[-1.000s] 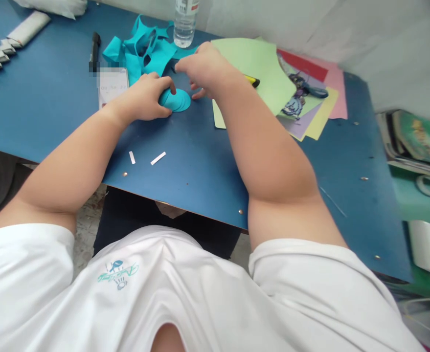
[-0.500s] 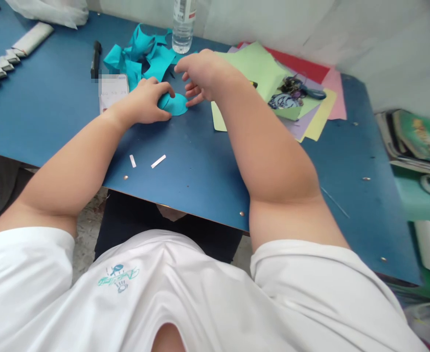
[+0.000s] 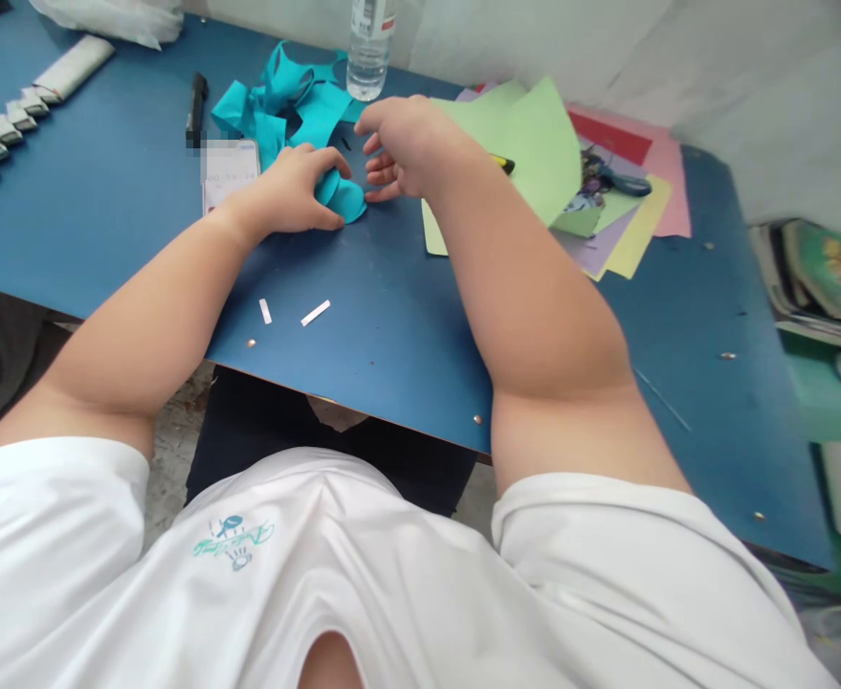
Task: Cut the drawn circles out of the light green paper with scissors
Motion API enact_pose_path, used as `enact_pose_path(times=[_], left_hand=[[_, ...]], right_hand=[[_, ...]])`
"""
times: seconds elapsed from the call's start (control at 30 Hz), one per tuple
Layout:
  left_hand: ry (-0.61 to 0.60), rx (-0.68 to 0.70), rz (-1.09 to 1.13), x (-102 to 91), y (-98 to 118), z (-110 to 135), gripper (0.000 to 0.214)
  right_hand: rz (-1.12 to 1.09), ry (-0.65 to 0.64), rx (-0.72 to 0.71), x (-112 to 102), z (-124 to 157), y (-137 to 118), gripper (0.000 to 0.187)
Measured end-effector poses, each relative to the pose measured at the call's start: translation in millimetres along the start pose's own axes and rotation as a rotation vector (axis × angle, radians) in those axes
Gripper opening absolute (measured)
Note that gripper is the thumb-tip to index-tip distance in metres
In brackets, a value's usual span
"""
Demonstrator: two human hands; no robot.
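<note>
The person's left hand (image 3: 301,191) curls around one side of a small overlapping set of turquoise paper discs (image 3: 346,201), its thumb at the near edge and its index finger at the far edge, so that the fingers are clamped on the paper. The discs lie between the two hands, over the blue desk (image 3: 363,359). The right hand (image 3: 406,158) is held just beside them, its fingers apart and grasping nothing; whether the lowest fingertip touches a disc, one cannot tell.

Behind the left hand are crumpled turquoise paper offcuts (image 3: 320,113), with a clear water bottle (image 3: 368,72) standing upright near them. A phone (image 3: 228,167) lies just beside the left wrist, and a black pen (image 3: 196,105) lies beyond it. To the right, a curved light green sheet (image 3: 535,144) rests over other coloured paper, including a yellow sheet (image 3: 639,239). Two narrow white strips (image 3: 315,313) lie apart from each other nearer the desk's front edge.
</note>
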State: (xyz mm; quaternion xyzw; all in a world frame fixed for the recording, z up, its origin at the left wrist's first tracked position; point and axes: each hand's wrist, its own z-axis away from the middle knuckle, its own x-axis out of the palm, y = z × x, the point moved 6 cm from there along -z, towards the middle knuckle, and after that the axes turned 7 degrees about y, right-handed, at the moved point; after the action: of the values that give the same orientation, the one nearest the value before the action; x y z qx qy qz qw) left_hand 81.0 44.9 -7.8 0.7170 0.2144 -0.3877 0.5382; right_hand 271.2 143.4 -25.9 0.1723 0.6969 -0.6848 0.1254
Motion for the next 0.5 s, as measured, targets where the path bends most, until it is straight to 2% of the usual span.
enact_pose_path(times=[0.07, 0.1, 0.17, 0.23, 0.33, 0.5], left_hand=[[0.007, -0.001, 0.013, -0.3, 0, 0, 0.053], [0.009, -0.001, 0.016, -0.5, 0, 0, 0.052], [0.009, 0.001, 0.023, -0.7, -1, 0, 0.051], [0.010, 0.008, 0.031, -1.1, -1, 0, 0.052], [0.017, 0.034, 0.064, -1.1, -1, 0, 0.055], [-0.001, 0.061, 0.123, 4.0, -2, 1, 0.068]], right_hand=[[-0.027, -0.081, 0.264, 1, 15, 4, 0.053], [-0.056, -0.101, 0.350, 1, 24, 4, 0.053], [-0.131, -0.111, 0.432, 2, 39, -2, 0.053], [-0.203, -0.111, 0.468, 4, 52, -9, 0.052], [-0.279, -0.111, 0.484, 8, 69, -20, 0.041], [-0.375, -0.110, 0.414, 11, 85, -37, 0.022]])
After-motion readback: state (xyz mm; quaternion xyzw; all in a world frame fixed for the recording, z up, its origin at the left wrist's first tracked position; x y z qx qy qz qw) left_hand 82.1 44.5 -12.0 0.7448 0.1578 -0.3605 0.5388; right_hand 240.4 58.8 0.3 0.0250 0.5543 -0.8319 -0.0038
